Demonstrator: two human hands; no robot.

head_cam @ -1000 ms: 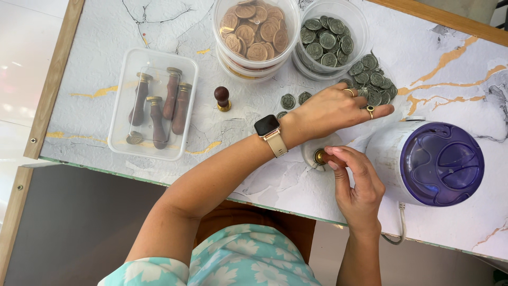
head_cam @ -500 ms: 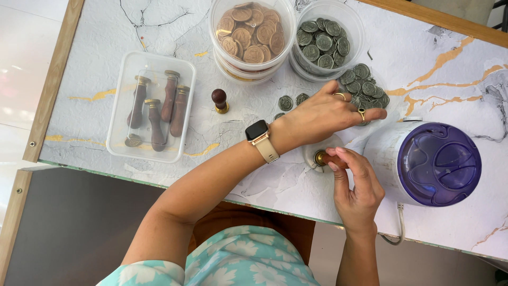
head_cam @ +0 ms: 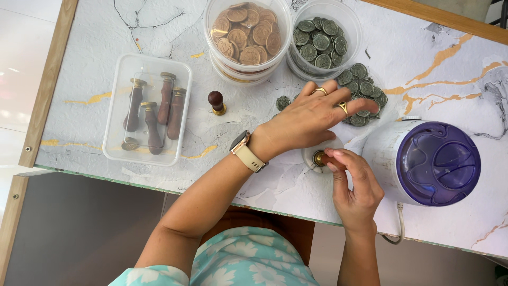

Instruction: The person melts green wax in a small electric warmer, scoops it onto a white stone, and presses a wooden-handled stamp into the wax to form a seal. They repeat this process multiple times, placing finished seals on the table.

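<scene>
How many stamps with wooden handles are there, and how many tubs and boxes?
Stamps in the clear box: 4
Stamp standing on the table: 1
Round tubs: 2, one of bronze seals, one of green seals
Clear box: 1
Total: 8

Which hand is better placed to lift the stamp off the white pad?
Probably the right hand: its fingertips already pinch the brass-headed stamp. The left hand lies flat above the white pad, fingers spread toward the green seals.

- My single head camera looks straight down, fairly close, at the marble tabletop (head_cam: 434,47).
- My left hand (head_cam: 307,119) and right hand (head_cam: 354,185) sit mid-frame.
</scene>
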